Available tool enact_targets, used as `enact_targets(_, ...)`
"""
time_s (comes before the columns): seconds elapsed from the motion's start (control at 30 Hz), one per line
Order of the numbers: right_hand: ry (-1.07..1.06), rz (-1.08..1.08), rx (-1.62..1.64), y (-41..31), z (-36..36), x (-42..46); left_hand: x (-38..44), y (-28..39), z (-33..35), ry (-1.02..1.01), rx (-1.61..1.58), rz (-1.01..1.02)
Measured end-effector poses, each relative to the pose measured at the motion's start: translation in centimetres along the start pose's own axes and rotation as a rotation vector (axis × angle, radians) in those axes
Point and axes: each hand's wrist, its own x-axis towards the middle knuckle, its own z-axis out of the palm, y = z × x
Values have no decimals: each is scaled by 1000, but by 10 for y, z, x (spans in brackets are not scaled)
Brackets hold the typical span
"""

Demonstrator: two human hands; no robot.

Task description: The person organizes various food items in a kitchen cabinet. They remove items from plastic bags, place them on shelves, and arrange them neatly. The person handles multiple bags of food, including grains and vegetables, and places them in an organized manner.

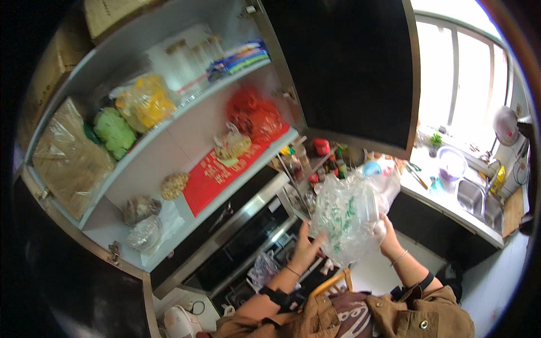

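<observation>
In front of my chest I hold up a clear plastic bag (338, 224) with green printing. Stiff transparent plastic, perhaps containers, shows inside its right part. My left hand (307, 248) supports the bag's left side, thumb and fingers spread around it. On the other side my right hand (385, 236) grips the edge, where the plastic is bunched. To the left, an open wall cupboard (186, 110) has two shelves. A red bag (255, 116), a bag of pale pieces (232, 147) and a jar-like bundle of nuts or beans (175, 186) sit on its lower shelf.
The black cupboard door (351, 67) hangs open above the bag. A wooden chair back (334, 284) stands near my body. Below the cupboard are a range hood (241, 241) and a purplish plastic bag (264, 270) by the stove. A double sink (471, 196) lies right, under a window.
</observation>
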Motion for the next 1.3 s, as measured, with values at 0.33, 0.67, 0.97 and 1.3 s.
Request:
enact_targets(0.33,55,-424,-379,22,67,14,-23,-17,3,197,671,91)
enact_targets(0.67,-65,-430,-369,51,83,12,-33,-40,-18,291,698,136)
enact_targets(0.97,-629,-191,-651,102,76,-3,-66,38,1,75,-56,96)
enact_targets(1.3,-1218,76,-1076,49,115,-42,-87,45,-1,17,-135,-79)
